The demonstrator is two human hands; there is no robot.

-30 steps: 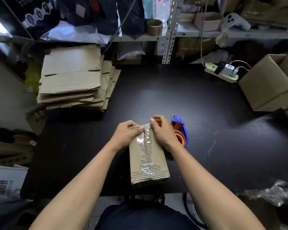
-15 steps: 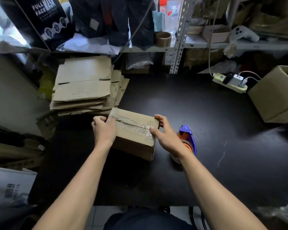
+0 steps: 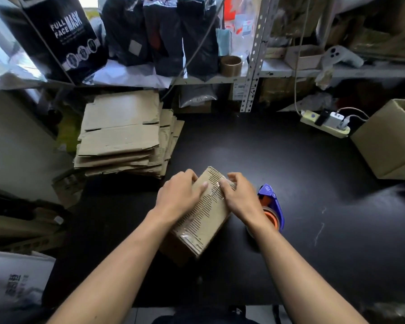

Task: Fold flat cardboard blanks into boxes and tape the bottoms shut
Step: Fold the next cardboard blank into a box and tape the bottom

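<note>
A stack of flat cardboard blanks [image 3: 124,136] sits at the left of the frame on the black table [image 3: 243,148], well apart from the hands. At the right edge stands a larger open carton [image 3: 393,141], and just beside it, toward the upper right, a power strip [image 3: 323,123] with plugs in it. Along the top runs a metal shelf [image 3: 290,73] carrying a brown tape roll [image 3: 231,65], dark bags and a black package printed "FULL FACE MASK" [image 3: 66,36].

Right of the hands, a blue tape dispenser [image 3: 270,206] with an orange hub lies on the table; the right forearm crosses in front of it and hides part of it.

The folded box [image 3: 204,218] lies at the centre of the frame, turned at a slant, its taped seam facing up and running from the far corner toward the near one. The left hand [image 3: 178,195] rests on the box's left side, fingers curled over the far edge and the thumb laid flat on the top. The right hand [image 3: 239,195] presses on the right side, fingertips bent down onto the tape line. The seam lies between the two thumbs.
</note>
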